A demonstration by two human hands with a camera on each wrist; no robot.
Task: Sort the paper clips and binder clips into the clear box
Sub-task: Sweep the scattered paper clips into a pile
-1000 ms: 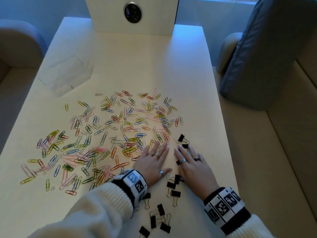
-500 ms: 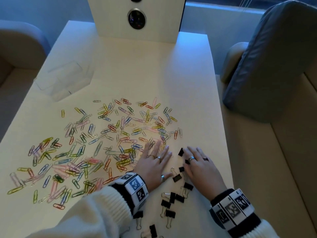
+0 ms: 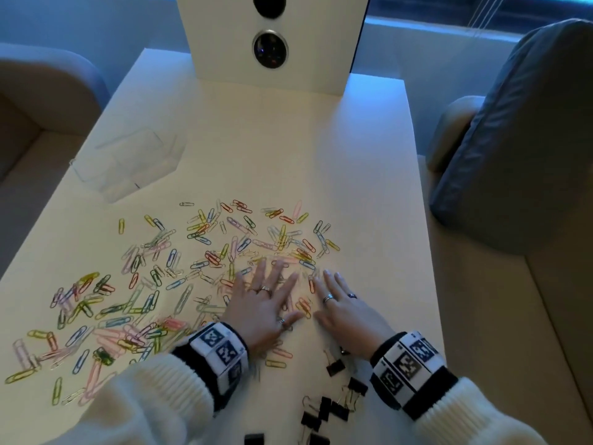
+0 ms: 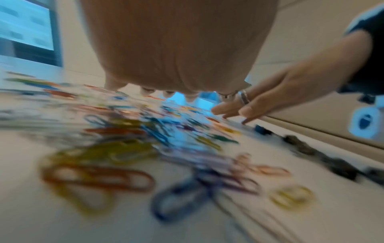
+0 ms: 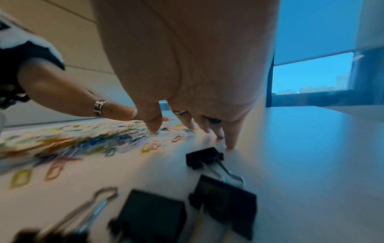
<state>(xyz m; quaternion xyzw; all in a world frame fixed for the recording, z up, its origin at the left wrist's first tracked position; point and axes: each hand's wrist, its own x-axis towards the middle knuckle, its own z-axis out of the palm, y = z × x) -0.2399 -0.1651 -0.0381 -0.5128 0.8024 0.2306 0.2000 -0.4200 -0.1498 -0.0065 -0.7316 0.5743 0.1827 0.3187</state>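
Coloured paper clips (image 3: 199, 271) lie scattered over the left and middle of the white table (image 3: 288, 149). Black binder clips (image 3: 333, 406) are gathered near the front edge, behind both wrists. My left hand (image 3: 266, 303) lies flat with spread fingers on the right edge of the paper clip spread. My right hand (image 3: 343, 303) lies flat beside it, fingers straight, fingertips (image 5: 229, 145) on the table just ahead of a binder clip (image 5: 202, 157). Neither hand holds anything. The clear box (image 3: 125, 165) stands at the far left, apart from both hands.
A white upright panel (image 3: 272, 40) with round dark lenses stands at the table's far end. Padded seats flank the table, with a grey cushion (image 3: 519, 139) to the right. The table's right edge (image 3: 426, 252) runs close to my right hand.
Both flat hands slid forward, away from me, into the paper clips. The binder clips that lay under and between the hands now lie behind the wrists.
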